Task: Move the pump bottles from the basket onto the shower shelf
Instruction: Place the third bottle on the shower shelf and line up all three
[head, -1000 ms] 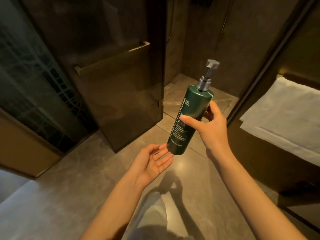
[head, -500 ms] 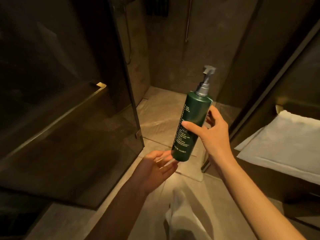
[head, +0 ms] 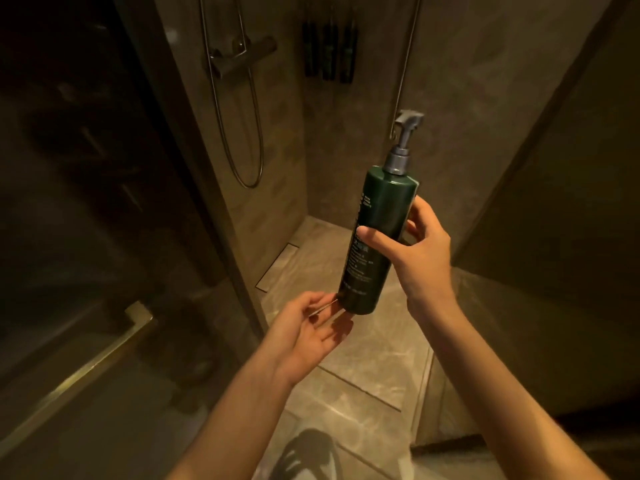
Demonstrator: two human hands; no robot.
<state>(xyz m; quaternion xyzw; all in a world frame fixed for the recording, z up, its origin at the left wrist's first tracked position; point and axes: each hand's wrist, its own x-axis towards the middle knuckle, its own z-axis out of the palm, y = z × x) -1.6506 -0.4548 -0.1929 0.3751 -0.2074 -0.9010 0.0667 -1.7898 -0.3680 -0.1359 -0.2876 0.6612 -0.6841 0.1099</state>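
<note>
Right hand (head: 420, 258) grips a green pump bottle (head: 375, 237) mid-body, tilted, above the shower floor (head: 363, 344); left hand (head: 308, 336) lies open, palm up, fingertips at its base. Three dark bottles (head: 329, 51) hang on the back wall, hose (head: 242, 133) left

Shower hose (head: 242, 133) loops upper centre; glass door (head: 86, 202) left with brass handle (head: 79, 379); tiled floor (head: 374, 348) below.

The right hand (head: 420, 258) is raised and wrapped around a bottle (head: 377, 237), while the left hand (head: 308, 336) lies palm-up, fingers loosely spread, just under it.
</note>
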